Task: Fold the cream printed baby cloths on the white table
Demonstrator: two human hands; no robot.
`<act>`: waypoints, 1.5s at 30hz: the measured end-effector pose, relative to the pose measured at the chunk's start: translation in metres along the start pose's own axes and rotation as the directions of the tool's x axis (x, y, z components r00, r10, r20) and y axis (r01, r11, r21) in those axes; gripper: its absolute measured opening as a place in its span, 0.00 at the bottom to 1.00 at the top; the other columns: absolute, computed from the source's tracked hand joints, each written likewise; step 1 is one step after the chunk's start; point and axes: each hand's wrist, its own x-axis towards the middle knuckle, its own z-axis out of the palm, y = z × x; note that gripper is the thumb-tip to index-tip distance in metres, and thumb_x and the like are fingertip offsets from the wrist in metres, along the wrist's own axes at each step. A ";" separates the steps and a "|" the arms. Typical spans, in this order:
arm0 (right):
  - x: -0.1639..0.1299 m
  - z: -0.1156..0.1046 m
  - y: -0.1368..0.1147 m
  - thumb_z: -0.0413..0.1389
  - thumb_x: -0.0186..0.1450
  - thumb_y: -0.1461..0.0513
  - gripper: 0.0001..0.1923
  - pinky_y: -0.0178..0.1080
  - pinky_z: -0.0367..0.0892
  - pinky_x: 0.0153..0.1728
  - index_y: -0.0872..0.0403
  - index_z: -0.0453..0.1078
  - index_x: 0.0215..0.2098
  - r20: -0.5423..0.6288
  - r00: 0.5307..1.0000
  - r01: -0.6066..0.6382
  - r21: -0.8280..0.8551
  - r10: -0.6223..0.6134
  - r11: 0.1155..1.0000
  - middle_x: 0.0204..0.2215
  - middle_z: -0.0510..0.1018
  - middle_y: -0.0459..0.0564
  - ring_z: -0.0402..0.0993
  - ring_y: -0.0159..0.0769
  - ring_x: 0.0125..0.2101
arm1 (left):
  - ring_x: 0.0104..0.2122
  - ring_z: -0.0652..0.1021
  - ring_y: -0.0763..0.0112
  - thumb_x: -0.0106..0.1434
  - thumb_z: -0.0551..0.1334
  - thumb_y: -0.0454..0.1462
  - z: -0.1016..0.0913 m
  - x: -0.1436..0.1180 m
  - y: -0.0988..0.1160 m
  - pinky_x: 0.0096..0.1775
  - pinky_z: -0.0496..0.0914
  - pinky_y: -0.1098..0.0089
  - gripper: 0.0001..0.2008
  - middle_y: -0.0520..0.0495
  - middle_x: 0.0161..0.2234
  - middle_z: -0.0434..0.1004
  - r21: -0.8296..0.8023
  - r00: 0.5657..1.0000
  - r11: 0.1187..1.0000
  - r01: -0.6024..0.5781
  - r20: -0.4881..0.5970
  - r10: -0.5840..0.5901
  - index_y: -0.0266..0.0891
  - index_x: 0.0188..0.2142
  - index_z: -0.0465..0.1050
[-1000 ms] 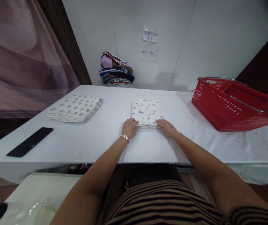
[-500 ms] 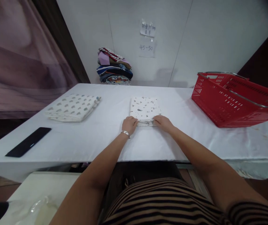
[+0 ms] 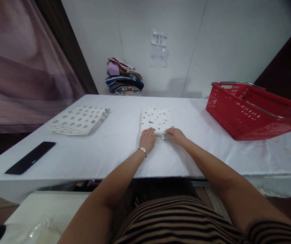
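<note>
— Since half a second ago, what has shifted?

— Only a little: the left hand has slid inward along the near edge of the folded patterned cloth, closer to the right hand.

— How are they gripping?

— Both hands pinch that near edge, fingers curled on the folded layers. A bracelet sits on the left wrist.

— Where is the cloth?

— Flat on the white table, about mid-table, straight ahead of the person.

— Around it?

— A second folded cloth with a leaf print lies well to the left, a dark flat phone-like object nearer the left corner, a red basket to the right, and a pile of clothes against the wall.
</note>
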 end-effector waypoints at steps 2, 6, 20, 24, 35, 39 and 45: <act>-0.001 0.001 0.000 0.45 0.66 0.60 0.14 0.34 0.60 0.38 0.53 0.73 0.36 -0.006 1.000 0.001 0.007 -0.001 1.000 0.37 0.77 0.48 0.70 0.35 0.37 | 0.59 0.59 0.59 0.63 0.51 0.31 0.004 0.004 -0.001 0.57 0.52 0.55 0.14 0.43 0.55 0.66 0.044 1.000 0.999 -0.007 0.009 0.007 0.41 0.36 0.75; -0.003 0.002 -0.001 0.46 0.66 0.61 0.13 0.33 0.60 0.38 0.53 0.72 0.37 -0.004 1.000 0.004 -0.014 -0.004 1.000 0.37 0.76 0.49 0.70 0.35 0.38 | 0.58 0.61 0.59 0.64 0.51 0.32 0.009 0.009 -0.006 0.56 0.55 0.55 0.13 0.43 0.54 0.68 0.174 0.993 0.978 -0.114 0.030 0.111 0.40 0.36 0.75; -0.002 0.002 -0.001 0.47 0.66 0.60 0.13 0.34 0.59 0.40 0.54 0.72 0.40 0.013 1.000 -0.001 0.001 0.001 1.000 0.39 0.76 0.51 0.69 0.36 0.40 | 0.56 0.65 0.58 0.63 0.53 0.33 0.008 0.010 -0.015 0.52 0.61 0.55 0.11 0.43 0.51 0.70 0.264 0.989 0.954 -0.140 -0.007 0.147 0.40 0.35 0.75; 0.000 0.000 -0.002 0.46 0.66 0.59 0.13 0.33 0.58 0.36 0.54 0.72 0.37 -0.006 0.999 -0.042 0.059 0.043 0.997 0.35 0.76 0.49 0.70 0.35 0.36 | 0.56 0.64 0.59 0.63 0.54 0.36 0.005 0.014 -0.014 0.53 0.60 0.53 0.11 0.44 0.55 0.67 0.256 0.990 0.957 -0.140 0.042 0.134 0.41 0.40 0.75; 0.000 -0.007 -0.005 0.44 0.66 0.57 0.17 0.32 0.55 0.32 0.54 0.70 0.28 -0.019 1.000 -0.009 0.159 0.013 0.987 0.28 0.75 0.47 0.67 0.32 0.31 | 0.57 0.64 0.62 0.62 0.51 0.30 0.004 0.020 -0.006 0.55 0.59 0.58 0.14 0.42 0.52 0.70 0.246 0.978 0.947 -0.206 0.079 0.192 0.37 0.37 0.75; 0.003 -0.007 -0.004 0.42 0.66 0.57 0.20 0.32 0.53 0.30 0.55 0.67 0.22 -0.018 0.999 -0.045 0.151 0.048 0.988 0.24 0.72 0.46 0.64 0.31 0.28 | 0.57 0.64 0.62 0.62 0.50 0.30 0.004 0.013 -0.006 0.55 0.58 0.58 0.14 0.43 0.53 0.69 0.249 0.978 0.946 -0.206 0.085 0.190 0.37 0.36 0.75; 0.010 -0.007 0.002 0.42 0.65 0.58 0.19 0.32 0.54 0.28 0.55 0.67 0.22 0.020 0.996 -0.086 0.138 0.084 0.987 0.21 0.72 0.45 0.65 0.32 0.26 | 0.58 0.62 0.62 0.64 0.48 0.31 0.013 0.016 -0.004 0.58 0.55 0.53 0.16 0.47 0.59 0.62 0.243 0.976 0.946 -0.216 0.094 0.199 0.40 0.39 0.75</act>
